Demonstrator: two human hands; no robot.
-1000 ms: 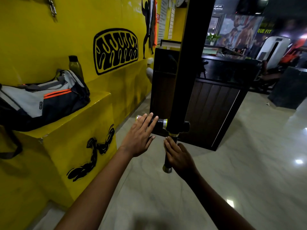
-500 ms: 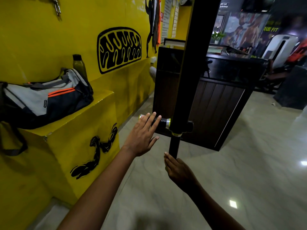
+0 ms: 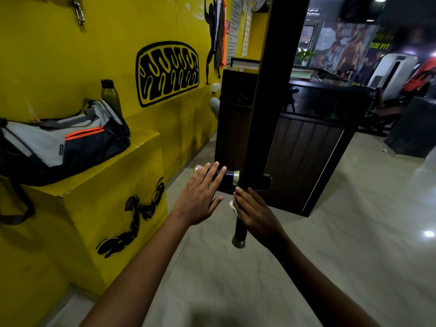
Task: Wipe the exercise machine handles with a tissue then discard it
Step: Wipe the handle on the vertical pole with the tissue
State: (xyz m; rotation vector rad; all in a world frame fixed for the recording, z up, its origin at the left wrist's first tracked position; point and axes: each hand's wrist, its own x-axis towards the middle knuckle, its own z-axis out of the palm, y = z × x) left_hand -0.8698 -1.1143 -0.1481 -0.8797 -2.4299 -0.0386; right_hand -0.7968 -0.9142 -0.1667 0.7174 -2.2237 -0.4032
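under the right hand (image 3: 256, 214), a white tissue (image 3: 232, 206) is pressed against the downward-pointing handle (image 3: 240, 232); only a corner of tissue shows at the thumb side. fingers curl round the grip, so this hand is judged closed on tissue and handle together. to its left, the left hand (image 3: 200, 197) lies with fingers straight and relaxed across the sideways handle (image 3: 221, 174), touching it from above, holding nothing.

step in hand, as judged: wiping the lower handle. to do it well, keep the tissue wrapped round the full girth, slide along to the metal end cap (image 3: 238, 243), and twist slightly so the far side is covered. the left hand can steady the sideways handle against swing. that handle looks yet to be wiped.

clearances: directly beyond both hands stands the dark upright post (image 3: 271, 90), with a wooden counter (image 3: 306, 149) behind it. left of the left hand, the yellow ledge (image 3: 106, 185) corner sits near. below and to the right of the right hand, open floor (image 3: 342, 232) gives free room. no bin is visible.
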